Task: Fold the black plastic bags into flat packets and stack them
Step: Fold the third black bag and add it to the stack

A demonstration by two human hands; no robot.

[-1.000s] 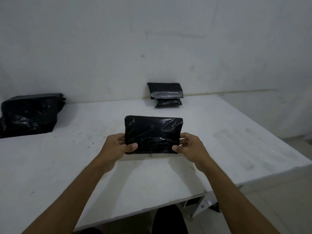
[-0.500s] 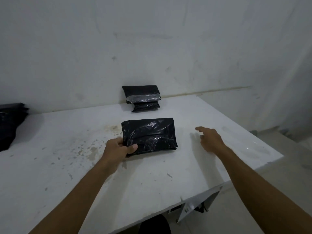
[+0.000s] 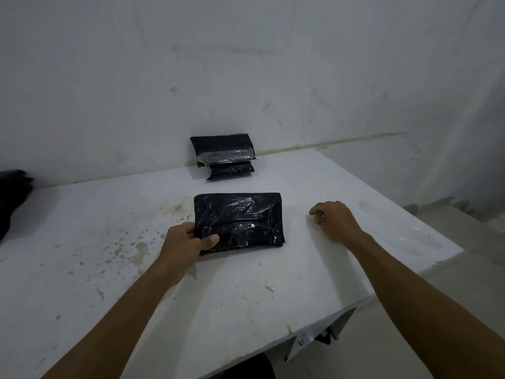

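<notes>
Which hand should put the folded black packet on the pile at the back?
Probably the left hand: it already grips the packet by its near left corner. The right hand holds nothing, off to the side. The pile sits straight ahead.

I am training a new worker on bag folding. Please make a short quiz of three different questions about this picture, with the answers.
1. True or false: both hands grip the folded packet in front of the person.
2. Which hand holds that packet at its near left corner: A) left hand, B) right hand, C) neither?
3. Fill in: the stack of finished packets stands at the far edge of the table, against the ____.

Key
1. False: only the left hand grips it; the right hand is apart from it, to its right.
2. A
3. wall
</notes>
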